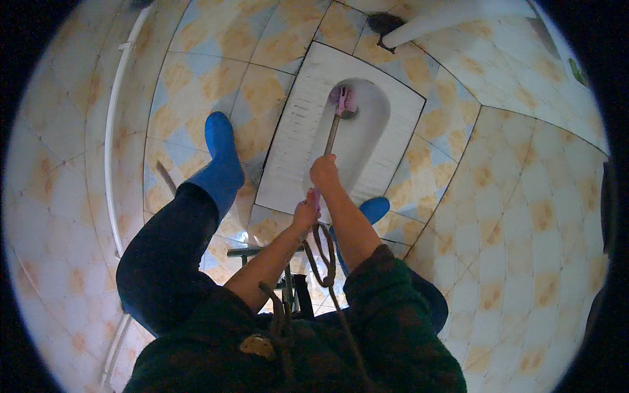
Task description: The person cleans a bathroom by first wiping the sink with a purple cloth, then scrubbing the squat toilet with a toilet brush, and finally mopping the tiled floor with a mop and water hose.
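A long-handled scrubbing brush [332, 135] with a pink head [345, 99] reaches into the bowl of a white squat toilet [290, 147]. The pink bristles rest at the far end of the basin, near its drain. My right hand [324, 173] grips the shaft about midway. Closer to my body, my left hand [305, 212] is closed around the pink end of the handle. A looped brown drawstring [328, 280] dangles from my dark top just below the hands.
Blue rubber boots [219, 135] flank the toilet, the right one [375, 209] partly hidden by my arm. A white pipe [112, 147] runs along the left wall. Another thick pipe [442, 24] meets the tiled floor by a dark hole [385, 24]. Beneath me is a green metal frame [241, 252].
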Demonstrator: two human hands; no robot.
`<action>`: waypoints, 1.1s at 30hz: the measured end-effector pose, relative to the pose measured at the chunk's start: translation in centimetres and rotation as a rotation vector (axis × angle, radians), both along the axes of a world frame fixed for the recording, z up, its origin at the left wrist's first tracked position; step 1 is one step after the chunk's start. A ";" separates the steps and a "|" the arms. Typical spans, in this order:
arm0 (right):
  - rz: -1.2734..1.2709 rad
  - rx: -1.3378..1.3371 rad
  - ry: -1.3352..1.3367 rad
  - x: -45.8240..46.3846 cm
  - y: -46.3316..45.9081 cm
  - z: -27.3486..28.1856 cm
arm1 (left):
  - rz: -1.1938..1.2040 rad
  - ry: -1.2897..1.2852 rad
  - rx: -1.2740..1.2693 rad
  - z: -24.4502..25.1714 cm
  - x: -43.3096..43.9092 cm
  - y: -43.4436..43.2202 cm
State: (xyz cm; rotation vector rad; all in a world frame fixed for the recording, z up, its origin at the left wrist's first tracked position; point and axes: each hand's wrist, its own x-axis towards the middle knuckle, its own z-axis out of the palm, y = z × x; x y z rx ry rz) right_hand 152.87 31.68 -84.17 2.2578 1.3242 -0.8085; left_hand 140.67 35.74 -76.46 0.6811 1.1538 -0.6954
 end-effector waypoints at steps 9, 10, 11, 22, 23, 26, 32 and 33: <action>-1.626 0.742 0.514 -2.1 3.9 -0.9 | -0.077 0.051 -0.281 2.5 -0.5 8.4; -1.614 0.766 0.510 -1.5 3.7 -1.2 | -0.160 0.049 -0.151 2.2 1.3 8.1; -1.565 0.858 0.443 -0.7 3.5 -1.3 | -0.214 -0.037 -0.044 2.0 3.1 8.0; -2.081 1.175 0.977 6.3 9.9 1.6 | -1.567 -0.595 0.761 3.4 11.8 16.1; -1.861 0.951 0.899 6.1 8.9 1.1 | -1.323 -0.408 0.657 3.8 9.8 14.1; -0.996 0.464 0.426 0.7 4.3 1.3 | -0.528 0.054 0.212 6.0 3.3 6.2; -1.092 0.367 0.421 -0.8 -0.3 5.0 | -0.141 0.066 -0.038 8.0 0.5 -0.5; -0.708 0.389 0.344 1.0 0.0 5.0 | -0.227 0.033 0.018 7.4 2.1 0.4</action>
